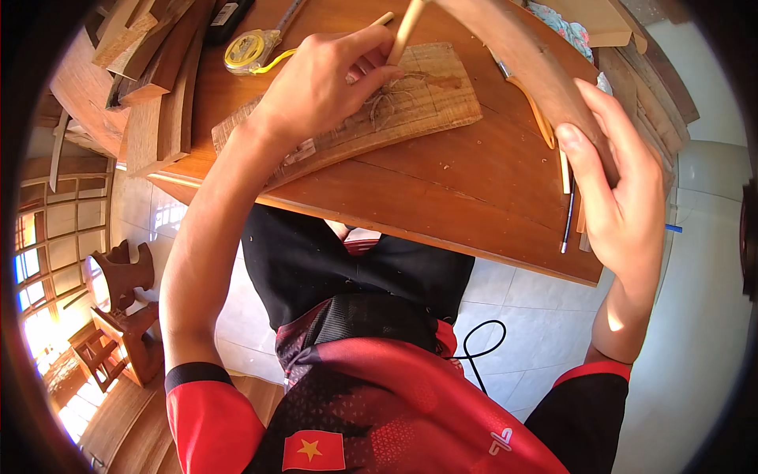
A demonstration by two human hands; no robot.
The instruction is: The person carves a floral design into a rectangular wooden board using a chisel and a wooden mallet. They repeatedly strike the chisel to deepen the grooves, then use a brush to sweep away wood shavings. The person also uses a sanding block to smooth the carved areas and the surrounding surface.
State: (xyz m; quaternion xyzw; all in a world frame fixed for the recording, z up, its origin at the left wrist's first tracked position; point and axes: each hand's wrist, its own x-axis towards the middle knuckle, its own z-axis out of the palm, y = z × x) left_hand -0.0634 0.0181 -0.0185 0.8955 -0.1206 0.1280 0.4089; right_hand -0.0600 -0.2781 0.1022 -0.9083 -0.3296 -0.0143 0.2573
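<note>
Your left hand [316, 85] pinched one pale stick [406, 33] at one carved board [438, 83], which lay on the surface [466, 189]; your right hand [624, 178] gripped one brown wooden bar [521, 55]. One tape measure [251, 52] lay further left.

Tbl [474, 197] here, glossy wd | brd [430, 103], rough wd | bar [517, 47], smooth matt wd | tape meas [242, 54], shiny plastic!

1. Flat brown wooden board [442, 99], dark curved lines on its top face: lies slantwise before me.
2. Pale slim wooden rod [406, 31]: I hold it tilted, on my left.
3. Long brown wooden bar [525, 59]: I grip its near end, on my right.
</note>
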